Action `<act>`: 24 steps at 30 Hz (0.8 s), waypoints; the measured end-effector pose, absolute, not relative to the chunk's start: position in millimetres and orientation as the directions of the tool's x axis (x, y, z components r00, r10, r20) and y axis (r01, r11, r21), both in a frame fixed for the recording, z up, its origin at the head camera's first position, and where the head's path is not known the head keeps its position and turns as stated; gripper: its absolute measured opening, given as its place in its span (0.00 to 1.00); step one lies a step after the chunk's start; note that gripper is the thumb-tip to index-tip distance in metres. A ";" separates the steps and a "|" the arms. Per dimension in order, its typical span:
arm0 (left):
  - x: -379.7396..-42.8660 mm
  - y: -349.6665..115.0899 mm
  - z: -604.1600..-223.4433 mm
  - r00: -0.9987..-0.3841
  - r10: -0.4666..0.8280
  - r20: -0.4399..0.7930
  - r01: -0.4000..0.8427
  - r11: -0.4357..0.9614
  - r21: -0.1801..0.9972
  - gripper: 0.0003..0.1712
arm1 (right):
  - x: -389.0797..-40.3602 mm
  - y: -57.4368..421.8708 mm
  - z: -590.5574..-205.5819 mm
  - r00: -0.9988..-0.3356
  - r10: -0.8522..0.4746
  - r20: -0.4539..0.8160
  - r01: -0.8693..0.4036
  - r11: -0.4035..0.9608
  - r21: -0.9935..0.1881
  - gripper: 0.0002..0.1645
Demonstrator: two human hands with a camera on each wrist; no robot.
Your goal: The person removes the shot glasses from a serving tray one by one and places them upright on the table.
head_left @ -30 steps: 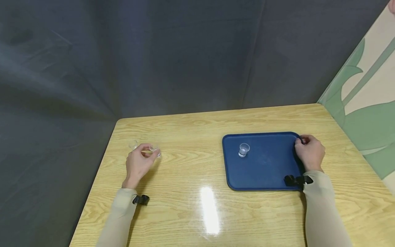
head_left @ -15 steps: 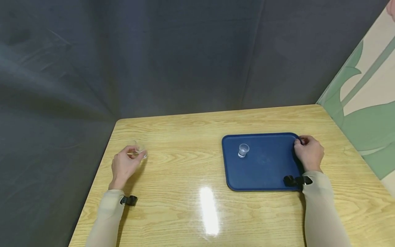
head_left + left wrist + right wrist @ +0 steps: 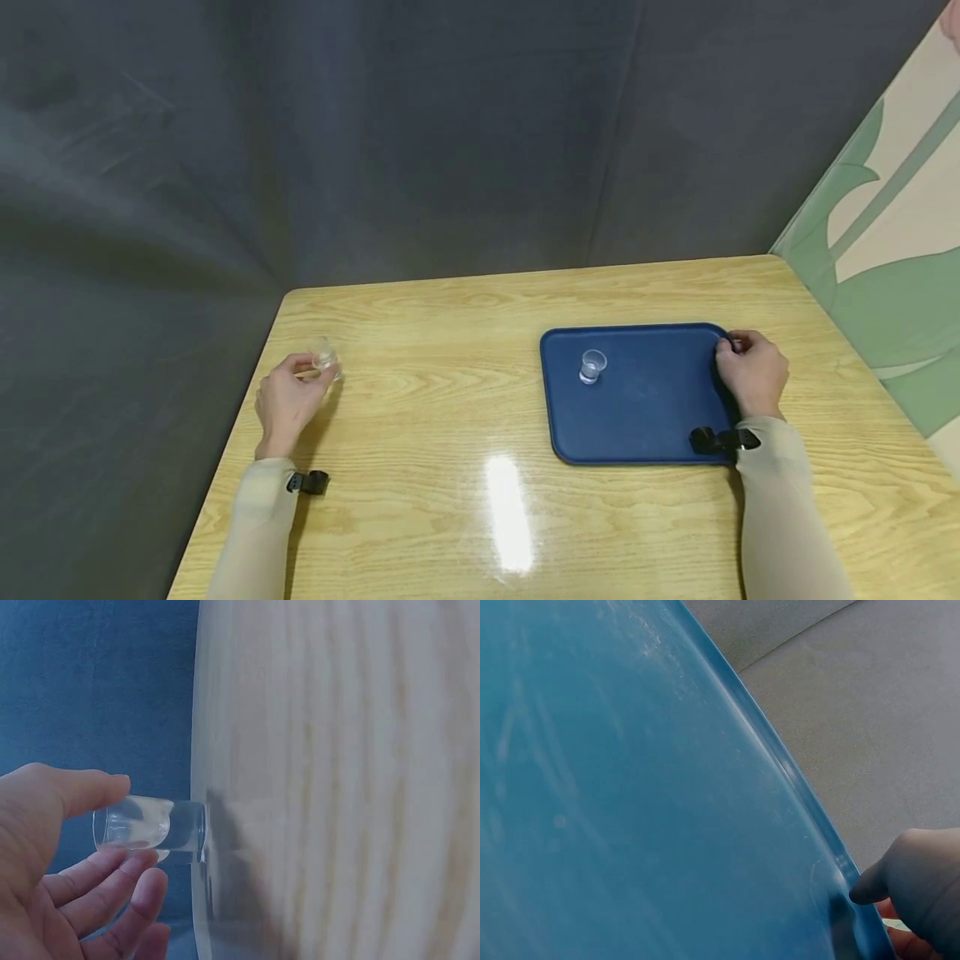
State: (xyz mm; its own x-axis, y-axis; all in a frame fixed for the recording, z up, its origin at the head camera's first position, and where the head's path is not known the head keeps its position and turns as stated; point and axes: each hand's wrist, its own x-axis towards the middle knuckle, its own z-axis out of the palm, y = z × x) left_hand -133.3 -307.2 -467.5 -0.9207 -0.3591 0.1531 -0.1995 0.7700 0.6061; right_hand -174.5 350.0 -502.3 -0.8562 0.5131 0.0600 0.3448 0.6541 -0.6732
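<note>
Yellow wood-grain bench [image 3: 450,425]: smooth, glossy. Blue rectangular plastic-looking tray [image 3: 652,417]: smooth, scratched. Small clear round cups [image 3: 592,367]: glassy, shiny. Dark grey cloth [image 3: 450,150]: mostly matt.

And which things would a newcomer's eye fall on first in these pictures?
Probably the dark blue rectangular tray, on the right part of the pale wood-grain table, with a small clear round cup standing upright on the tray's left part. The person's right grip holds the tray's far right corner. Near the table's left edge, the left grip pinches another small see-through cup, easy to overlook against the pale wood.
</note>
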 end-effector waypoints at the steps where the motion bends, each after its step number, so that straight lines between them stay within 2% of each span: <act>1: -133.0 -307.3 -467.0 -0.919 -0.367 0.141 -0.214 0.767 0.605 0.32 | -174.5 350.3 -502.8 -0.858 0.511 0.059 0.344 0.656 -0.672 0.27; 15: -128.3 -306.1 -460.5 -0.929 -0.354 0.103 -0.235 0.783 0.575 0.33 | -174.7 351.5 -502.3 -0.861 0.507 0.044 0.349 0.651 -0.674 0.27; 24: -122.4 -292.8 -437.3 -0.906 -0.403 0.133 -0.270 0.789 0.553 0.33 | -174.5 351.3 -502.4 -0.859 0.510 0.047 0.351 0.652 -0.672 0.27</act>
